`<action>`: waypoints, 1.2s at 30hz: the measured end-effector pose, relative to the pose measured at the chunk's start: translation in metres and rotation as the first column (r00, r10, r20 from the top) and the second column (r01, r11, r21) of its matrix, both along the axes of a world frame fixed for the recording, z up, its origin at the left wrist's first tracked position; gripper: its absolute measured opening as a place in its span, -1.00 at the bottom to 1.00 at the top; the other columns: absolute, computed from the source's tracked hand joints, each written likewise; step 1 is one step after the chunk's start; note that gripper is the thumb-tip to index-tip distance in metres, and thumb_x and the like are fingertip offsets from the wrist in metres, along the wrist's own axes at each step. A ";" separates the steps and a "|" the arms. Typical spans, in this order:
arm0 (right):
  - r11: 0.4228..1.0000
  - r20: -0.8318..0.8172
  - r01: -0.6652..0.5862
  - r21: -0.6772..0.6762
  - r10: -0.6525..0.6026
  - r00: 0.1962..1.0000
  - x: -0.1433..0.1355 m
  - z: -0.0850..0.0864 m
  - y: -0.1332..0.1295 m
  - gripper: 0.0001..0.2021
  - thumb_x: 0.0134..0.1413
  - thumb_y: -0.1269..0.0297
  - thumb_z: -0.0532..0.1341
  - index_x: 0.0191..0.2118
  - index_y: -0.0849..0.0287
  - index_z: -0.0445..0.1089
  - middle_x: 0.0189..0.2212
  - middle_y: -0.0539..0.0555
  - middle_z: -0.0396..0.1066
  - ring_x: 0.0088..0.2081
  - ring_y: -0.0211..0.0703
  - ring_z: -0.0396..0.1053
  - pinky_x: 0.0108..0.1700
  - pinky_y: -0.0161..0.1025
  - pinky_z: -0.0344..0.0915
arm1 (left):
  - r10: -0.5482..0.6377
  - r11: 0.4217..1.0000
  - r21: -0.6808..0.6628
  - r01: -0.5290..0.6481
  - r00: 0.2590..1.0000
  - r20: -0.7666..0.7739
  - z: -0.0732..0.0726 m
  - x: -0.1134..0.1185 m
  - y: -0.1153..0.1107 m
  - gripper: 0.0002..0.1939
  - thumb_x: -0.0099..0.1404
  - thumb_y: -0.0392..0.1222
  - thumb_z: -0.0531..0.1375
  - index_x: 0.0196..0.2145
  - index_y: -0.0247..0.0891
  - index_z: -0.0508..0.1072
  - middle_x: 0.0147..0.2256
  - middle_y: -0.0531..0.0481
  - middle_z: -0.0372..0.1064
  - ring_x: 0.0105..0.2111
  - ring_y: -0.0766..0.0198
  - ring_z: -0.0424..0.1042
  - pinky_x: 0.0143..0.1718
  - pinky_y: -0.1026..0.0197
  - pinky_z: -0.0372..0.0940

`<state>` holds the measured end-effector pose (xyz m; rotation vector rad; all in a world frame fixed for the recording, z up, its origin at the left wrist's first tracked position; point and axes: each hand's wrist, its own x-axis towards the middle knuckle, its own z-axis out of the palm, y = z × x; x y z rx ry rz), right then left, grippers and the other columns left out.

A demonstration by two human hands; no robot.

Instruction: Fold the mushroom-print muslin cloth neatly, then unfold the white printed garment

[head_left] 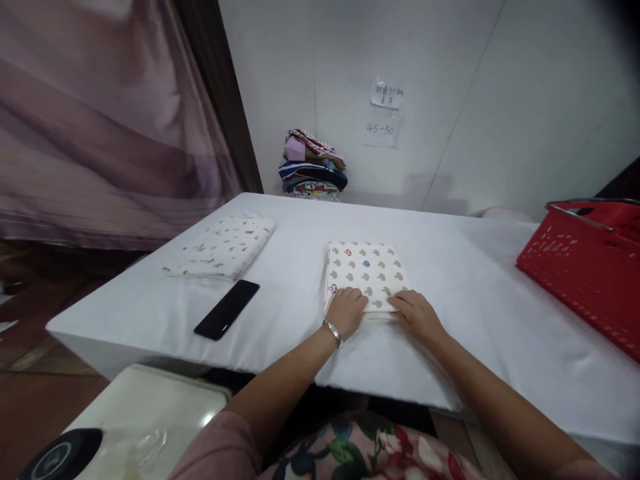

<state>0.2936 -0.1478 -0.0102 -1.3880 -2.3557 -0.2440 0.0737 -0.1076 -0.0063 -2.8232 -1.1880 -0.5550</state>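
A folded white cloth with small mushroom prints lies flat on the white-covered table. On its near left corner rests my left hand, fingers curled over the edge and a silver bracelet at the wrist. My right hand is at the near right corner, its fingers on the edge and its thumb near the cloth. Both hands grip the near edge of this cloth. Another folded white cloth with small dark prints lies to the left.
A black phone lies left of my hands. A red basket stands at the right, and a pile of folded fabrics is against the wall. Below the table at the left is a white surface.
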 end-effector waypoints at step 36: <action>0.996 0.167 -0.022 0.086 0.007 0.986 -0.020 -0.021 -0.023 -0.42 0.19 0.31 -0.01 0.31 0.10 -0.15 0.25 0.10 0.02 0.27 -0.02 -0.06 0.21 0.05 -0.06 | 0.078 0.992 -0.122 -0.033 0.918 0.389 0.001 -0.055 -0.054 -0.74 0.25 -0.33 0.05 -0.11 -0.20 0.36 -0.10 -0.07 0.35 -0.04 0.18 0.26 0.03 0.03 0.17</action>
